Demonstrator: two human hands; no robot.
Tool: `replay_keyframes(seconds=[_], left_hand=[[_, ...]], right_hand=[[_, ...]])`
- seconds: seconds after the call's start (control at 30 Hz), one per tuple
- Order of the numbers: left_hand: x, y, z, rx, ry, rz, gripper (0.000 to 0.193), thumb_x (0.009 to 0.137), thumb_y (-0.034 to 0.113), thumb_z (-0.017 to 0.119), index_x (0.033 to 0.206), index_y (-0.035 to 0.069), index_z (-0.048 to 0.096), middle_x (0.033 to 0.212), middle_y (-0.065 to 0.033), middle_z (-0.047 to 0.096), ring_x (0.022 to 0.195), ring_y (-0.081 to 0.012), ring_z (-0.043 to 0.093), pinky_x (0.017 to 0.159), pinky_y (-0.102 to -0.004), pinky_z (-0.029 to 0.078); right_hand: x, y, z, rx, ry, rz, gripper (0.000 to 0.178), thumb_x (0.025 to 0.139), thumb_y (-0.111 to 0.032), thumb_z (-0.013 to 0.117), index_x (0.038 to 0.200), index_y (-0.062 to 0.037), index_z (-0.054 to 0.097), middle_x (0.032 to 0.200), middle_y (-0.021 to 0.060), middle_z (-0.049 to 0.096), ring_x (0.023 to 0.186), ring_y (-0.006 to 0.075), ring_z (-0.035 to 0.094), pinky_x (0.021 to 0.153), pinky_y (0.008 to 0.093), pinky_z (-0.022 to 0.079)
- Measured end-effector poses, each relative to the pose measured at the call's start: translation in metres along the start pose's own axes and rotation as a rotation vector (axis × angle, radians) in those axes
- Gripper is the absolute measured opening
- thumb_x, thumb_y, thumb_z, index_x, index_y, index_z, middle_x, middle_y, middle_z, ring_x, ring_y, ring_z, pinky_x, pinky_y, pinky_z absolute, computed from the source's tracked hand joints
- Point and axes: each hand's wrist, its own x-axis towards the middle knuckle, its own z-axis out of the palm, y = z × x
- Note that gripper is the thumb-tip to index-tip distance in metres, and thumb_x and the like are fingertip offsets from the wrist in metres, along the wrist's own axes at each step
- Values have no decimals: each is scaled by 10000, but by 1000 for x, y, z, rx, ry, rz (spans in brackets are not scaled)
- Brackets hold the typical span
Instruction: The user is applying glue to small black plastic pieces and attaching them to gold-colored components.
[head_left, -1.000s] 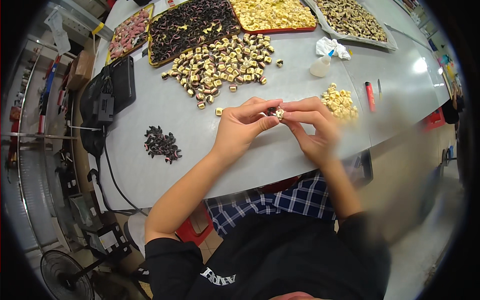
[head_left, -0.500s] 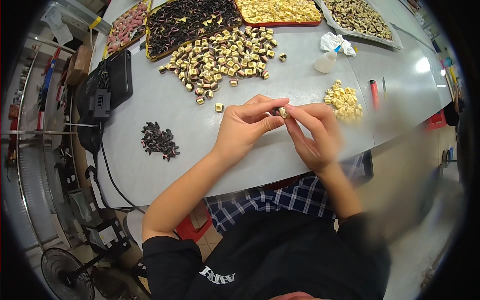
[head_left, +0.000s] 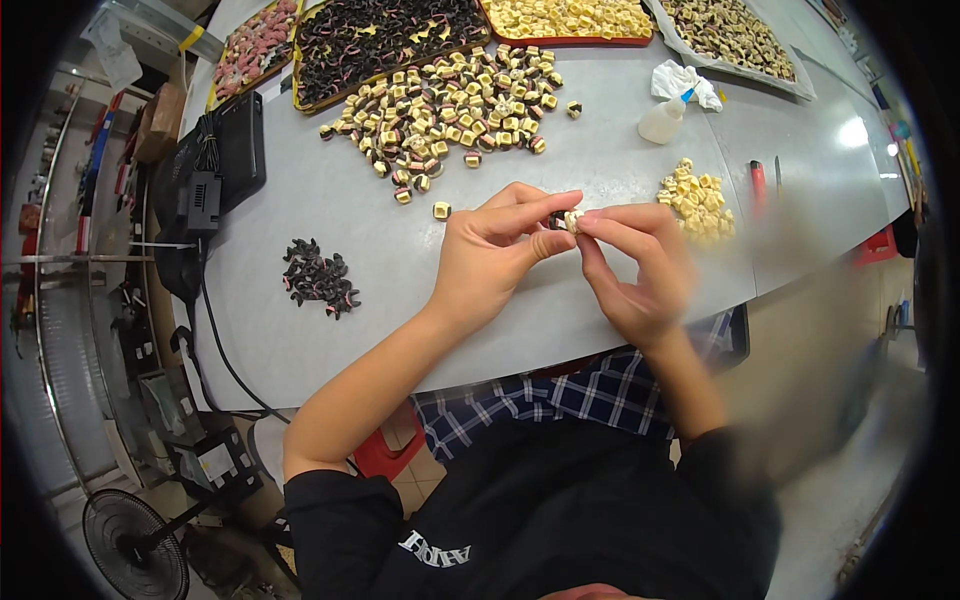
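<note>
Over the table's near middle, my left hand [head_left: 480, 260] pinches a small black piece [head_left: 557, 219] between thumb and forefinger. My right hand [head_left: 648, 270] meets it from the other side, its fingertips closed on a small cream piece [head_left: 571, 222] that touches the black one. Fingers partly hide both. Left of my left hand lies a small heap of black curved pieces [head_left: 320, 279] with pink bits. A heap of cream pieces [head_left: 697, 203] sits beyond my right hand. Farther off spreads a large pile of joined black-and-cream pieces [head_left: 460, 115], one [head_left: 441, 210] lying apart near my left hand.
Along the far edge stand trays of pink pieces [head_left: 257, 45], black pieces [head_left: 385, 45], cream pieces [head_left: 570, 18] and mixed pieces [head_left: 725, 38]. A squeeze bottle [head_left: 660, 124], white tissue [head_left: 685, 84], red-handled tool [head_left: 758, 182] and black device with a cable [head_left: 235, 150] lie about.
The view has shifted slightly. Both hands keep their pinch on the two small pieces, with the right fingers slightly re-angled and more of the cream piece showing.
</note>
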Motion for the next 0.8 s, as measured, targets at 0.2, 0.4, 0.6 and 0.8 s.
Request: replay_keyframes(seconds=[0.2, 0.4, 0.6, 0.8], left_hand=[[-2, 2, 3, 88, 70, 55, 360, 732, 1, 674, 1083, 69, 629, 904, -28, 590, 820, -87, 516, 727, -211, 425], [-2, 4, 8, -3, 122, 100, 340, 758, 7, 648, 1092, 67, 622, 936, -41, 614, 836, -99, 531, 724, -224, 437], [-2, 7, 2, 66, 18, 118, 301, 822, 59, 599, 1120, 21, 587, 1035, -96, 589, 898, -141, 559, 801, -241, 459], [-3, 5, 3, 168, 59, 157, 294, 790, 24, 616, 1080, 68, 624, 942, -65, 620, 840, -126, 556, 732, -231, 467]], right_hand=[[0, 1, 2, -6, 8, -22, 298, 640, 92, 691, 904, -21, 613, 849, 99, 609, 747, 202, 593, 638, 254, 467], [1, 2, 2, 91, -14, -12, 289, 630, 108, 697, 888, 6, 616, 820, 103, 618, 702, 195, 613, 593, 246, 494], [-3, 8, -2, 414, -41, 143, 271, 673, 116, 672, 914, 44, 572, 845, 124, 612, 755, 188, 604, 653, 250, 500], [-3, 6, -1, 498, 12, 280, 268, 690, 127, 655, 929, 41, 571, 887, 139, 599, 794, 186, 595, 692, 264, 508]])
